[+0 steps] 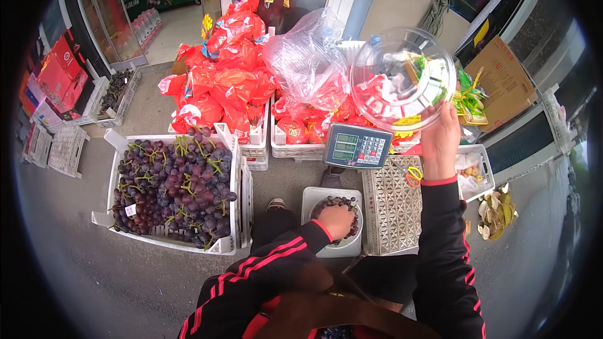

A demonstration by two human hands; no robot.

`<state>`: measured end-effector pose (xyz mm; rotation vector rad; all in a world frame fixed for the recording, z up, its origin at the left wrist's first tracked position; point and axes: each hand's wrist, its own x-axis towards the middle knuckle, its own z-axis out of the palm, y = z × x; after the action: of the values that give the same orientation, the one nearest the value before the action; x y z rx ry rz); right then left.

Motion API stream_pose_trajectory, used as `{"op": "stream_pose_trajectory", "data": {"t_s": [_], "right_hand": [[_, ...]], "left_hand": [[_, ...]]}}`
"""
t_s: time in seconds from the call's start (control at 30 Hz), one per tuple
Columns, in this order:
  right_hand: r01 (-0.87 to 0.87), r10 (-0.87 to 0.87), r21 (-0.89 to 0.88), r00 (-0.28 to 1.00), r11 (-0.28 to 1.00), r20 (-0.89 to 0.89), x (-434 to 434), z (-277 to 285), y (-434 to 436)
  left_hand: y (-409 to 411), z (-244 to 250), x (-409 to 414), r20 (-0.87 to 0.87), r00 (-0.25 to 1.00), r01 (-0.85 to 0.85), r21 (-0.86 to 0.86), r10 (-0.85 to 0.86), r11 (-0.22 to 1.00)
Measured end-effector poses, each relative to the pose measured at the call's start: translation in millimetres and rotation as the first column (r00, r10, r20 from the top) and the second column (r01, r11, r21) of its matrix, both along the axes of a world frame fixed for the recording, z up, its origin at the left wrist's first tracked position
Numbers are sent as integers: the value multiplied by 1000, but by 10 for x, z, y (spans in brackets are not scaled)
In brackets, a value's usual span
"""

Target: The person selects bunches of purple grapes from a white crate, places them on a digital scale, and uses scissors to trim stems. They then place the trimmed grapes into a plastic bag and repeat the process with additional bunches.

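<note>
My right hand point(440, 139) holds up a round clear plastic lid point(360, 99) by its edge, above the goods in front of me. My left hand point(337, 222) reaches down onto dark red grapes point(352, 207) in a round container on the pan point(309, 195) of a scale. Its fingers curl over the grapes and the fingertips are hidden, so I cannot tell whether they grip. Behind the pan stands the scale's display with keypad point(358, 146). A white plastic crate point(110, 188) heaped with bunches of grapes point(183, 183) is to the left.
Right of the scale is an upturned lattice crate point(393, 212), with orange-and-yellow-handled scissors point(414, 175) on it. Red bags point(231, 75) pile up behind, beside a clear plastic bag point(306, 56). Husks or peels point(497, 212) lie on the ground at right, near a cardboard box point(499, 84).
</note>
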<state>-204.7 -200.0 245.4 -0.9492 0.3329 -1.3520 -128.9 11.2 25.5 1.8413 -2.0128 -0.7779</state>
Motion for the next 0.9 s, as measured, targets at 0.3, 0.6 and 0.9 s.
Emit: {"op": "stream_pose_trajectory", "data": {"t_s": [0.3, 0.6, 0.9], "right_hand": [[-230, 208, 664, 972, 711, 114, 2117, -581, -1392], [-317, 453, 323, 639, 892, -622, 860, -1006, -697], [339, 98, 603, 813, 722, -573, -1866, -2146, 981]], "left_hand": [[-4, -11, 68, -46, 998, -35, -98, 31, 995], [-30, 319, 333, -182, 957, -247, -109, 225, 963], [-157, 417, 403, -844, 302, -355, 332, 443, 874]]}}
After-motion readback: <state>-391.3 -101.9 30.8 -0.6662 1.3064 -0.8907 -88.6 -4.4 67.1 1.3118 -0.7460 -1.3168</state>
